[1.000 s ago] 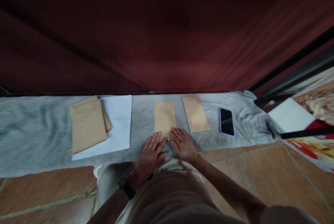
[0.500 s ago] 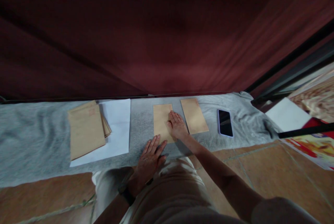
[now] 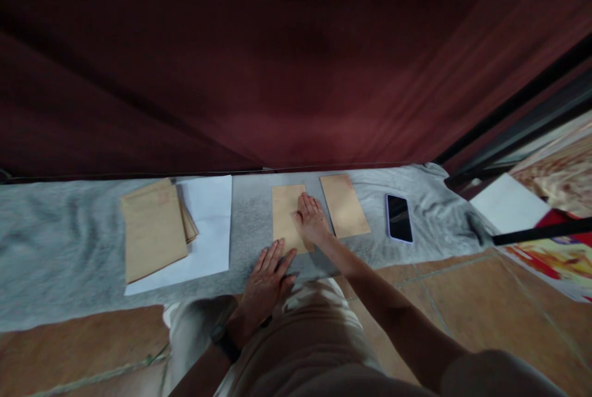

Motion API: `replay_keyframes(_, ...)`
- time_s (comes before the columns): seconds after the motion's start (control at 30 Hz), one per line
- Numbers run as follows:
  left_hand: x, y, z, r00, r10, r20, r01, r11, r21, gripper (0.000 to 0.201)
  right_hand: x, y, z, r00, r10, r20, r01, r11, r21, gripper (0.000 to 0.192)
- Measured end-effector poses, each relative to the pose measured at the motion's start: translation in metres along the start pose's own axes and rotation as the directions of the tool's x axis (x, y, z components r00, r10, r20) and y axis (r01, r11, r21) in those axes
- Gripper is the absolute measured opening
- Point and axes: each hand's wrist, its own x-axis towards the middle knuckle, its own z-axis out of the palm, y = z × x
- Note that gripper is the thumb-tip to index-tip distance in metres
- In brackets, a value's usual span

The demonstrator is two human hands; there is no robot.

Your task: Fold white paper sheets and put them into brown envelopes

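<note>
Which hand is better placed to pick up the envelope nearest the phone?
Probably the right hand: it lies close beside that envelope, while the left hand is farther away.

No text you can read, a faint reddish mark point(image 3: 163, 198) on the brown envelope point(image 3: 155, 233) farthest left of the phone point(image 3: 399, 218), too blurred for you to make out, print on the colourful sheet point(image 3: 552, 261) right of the phone, also unreadable

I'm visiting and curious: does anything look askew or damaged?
Slightly askew: the brown envelopes piled on the white paper have uneven edges, and the loose envelope nearest the phone lies tilted beside the straighter one under the right hand. No damage shows.
</note>
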Motion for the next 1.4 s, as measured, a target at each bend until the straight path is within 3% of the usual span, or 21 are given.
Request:
replay_keyframes(0.27,-0.001,0.001,0.001,1.0,-0.001,-0.002,0.001,1.0,0.0,0.059,-0.062,-0.009,-0.005,0.992,-0.094,-0.078,0.098,0.994,0.048,0.062)
replay_keyframes(0.5,0.0,0.001,0.007,1.0,0.001,-0.019,-0.001,1.0,0.031,0.059,-0.108,-0.02,-0.02,0.987,-0.159,-0.034,0.16,0.986,0.048,0.06)
replay_keyframes(0.63,0.002,0.004,0.011,0.999,-0.029,-0.026,0.03,0.999,0.035,0.056,-0.125,-0.019,-0.029,0.985,-0.175,0.009,0.172,0.976,0.136,0.056)
replay_keyframes(0.73,0.004,0.005,0.013,0.996,-0.074,-0.04,0.074,0.997,0.002,0.054,-0.124,-0.015,-0.033,0.997,-0.072,-0.01,0.073,0.964,0.258,0.054)
replay_keyframes(0.83,0.008,0.007,0.015,0.988,-0.142,-0.056,0.141,0.99,-0.026,0.05,-0.111,-0.011,-0.031,0.988,0.15,-0.04,-0.123,0.917,0.379,0.052)
replay_keyframes(0.93,0.013,0.01,0.016,0.979,-0.194,-0.054,0.194,0.981,-0.009,0.047,-0.093,-0.01,-0.028,0.937,0.349,0.026,-0.306,0.78,0.545,0.049)
replay_keyframes(1.03,0.019,0.013,0.014,0.978,-0.204,-0.046,0.205,0.979,0.013,0.047,-0.079,-0.009,-0.031,0.851,0.491,0.187,-0.447,0.49,0.748,0.043)
replay_keyframes(1.1,0.024,0.015,0.01,0.976,-0.213,-0.043,0.214,0.977,0.021,0.047,-0.075,-0.008,-0.039,0.818,0.508,0.271,-0.473,0.326,0.818,0.039)
replay_keyframes(1.27,0.043,0.02,-0.01,0.961,-0.275,-0.044,0.274,0.962,-0.01,0.045,-0.069,-0.017,-0.076,0.831,0.4,0.387,-0.403,-0.046,0.914,0.044)
replay_keyframes(1.33,0.052,0.019,-0.021,0.938,-0.345,-0.036,0.339,0.933,-0.12,0.043,-0.064,-0.024,-0.09,0.858,0.342,0.384,-0.375,-0.095,0.922,0.044)
replay_keyframes(1.4,0.059,0.017,-0.032,0.875,-0.483,-0.04,0.446,0.834,-0.325,0.034,-0.058,-0.03,-0.099,0.891,0.298,0.343,-0.336,-0.077,0.939,0.044)
